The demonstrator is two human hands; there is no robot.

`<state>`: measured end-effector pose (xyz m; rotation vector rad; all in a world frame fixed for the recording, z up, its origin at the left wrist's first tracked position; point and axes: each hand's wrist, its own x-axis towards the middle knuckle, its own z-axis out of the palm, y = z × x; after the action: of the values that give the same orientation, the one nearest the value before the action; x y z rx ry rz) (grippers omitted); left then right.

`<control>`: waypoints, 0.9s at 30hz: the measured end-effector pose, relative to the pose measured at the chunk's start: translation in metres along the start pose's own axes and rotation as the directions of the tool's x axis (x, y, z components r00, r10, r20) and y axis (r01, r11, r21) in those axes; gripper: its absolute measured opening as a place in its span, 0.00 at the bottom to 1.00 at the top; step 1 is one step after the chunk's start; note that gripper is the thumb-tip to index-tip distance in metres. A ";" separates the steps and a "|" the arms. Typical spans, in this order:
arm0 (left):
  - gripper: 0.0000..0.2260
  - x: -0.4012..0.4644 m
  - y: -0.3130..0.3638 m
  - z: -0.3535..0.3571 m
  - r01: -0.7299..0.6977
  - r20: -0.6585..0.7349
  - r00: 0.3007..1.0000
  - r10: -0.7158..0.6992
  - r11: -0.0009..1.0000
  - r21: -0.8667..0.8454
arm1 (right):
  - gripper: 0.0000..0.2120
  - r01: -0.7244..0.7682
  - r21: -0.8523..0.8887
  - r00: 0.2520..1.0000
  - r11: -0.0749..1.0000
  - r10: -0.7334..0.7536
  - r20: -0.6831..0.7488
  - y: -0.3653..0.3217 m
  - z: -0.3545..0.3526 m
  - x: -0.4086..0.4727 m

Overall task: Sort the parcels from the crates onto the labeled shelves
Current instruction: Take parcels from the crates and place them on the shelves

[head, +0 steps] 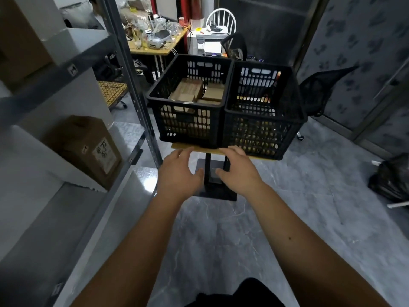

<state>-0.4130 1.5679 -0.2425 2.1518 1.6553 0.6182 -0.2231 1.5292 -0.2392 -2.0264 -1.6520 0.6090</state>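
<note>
Both hands are extended forward, palms down, fingers spread and relaxed, holding nothing. The left hand [178,171] and right hand [238,168] sit side by side just short of the near edge of the small table [194,149] that carries two black crates. The parcels [194,91] lie ahead of and above the fingertips, inside the left crate [188,120]; the brown boxes are piled loosely, the topmost with its long axis running roughly away from the person. The left hand is in line with this crate and is judged the nearer for a reach over its front rim. The right crate [263,127] stands touching the left crate; tan contents show through its slotted walls, but their fill level cannot be determined. The shelves [93,52] stand to the person's left, well apart from the hands, with a cardboard box [88,147] on a lower level. No parcel is in hand; the first pick appears not yet begun.
</note>
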 end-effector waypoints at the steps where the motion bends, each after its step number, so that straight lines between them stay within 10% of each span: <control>1: 0.31 0.008 -0.003 -0.001 -0.009 -0.005 1.000 0.009 1.000 0.010 | 0.32 0.002 0.000 1.000 1.000 -0.002 0.003 -0.001 0.003 0.008; 27: 0.28 0.325 -0.023 0.010 0.077 -0.082 0.995 -0.064 0.981 0.177 | 0.31 0.231 0.040 0.962 0.972 -0.234 0.142 -0.023 -0.030 0.356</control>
<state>-0.3549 1.8877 -0.2231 2.2058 1.8847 0.5554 -0.1579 1.8806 -0.2209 -1.7719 -1.9238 0.7016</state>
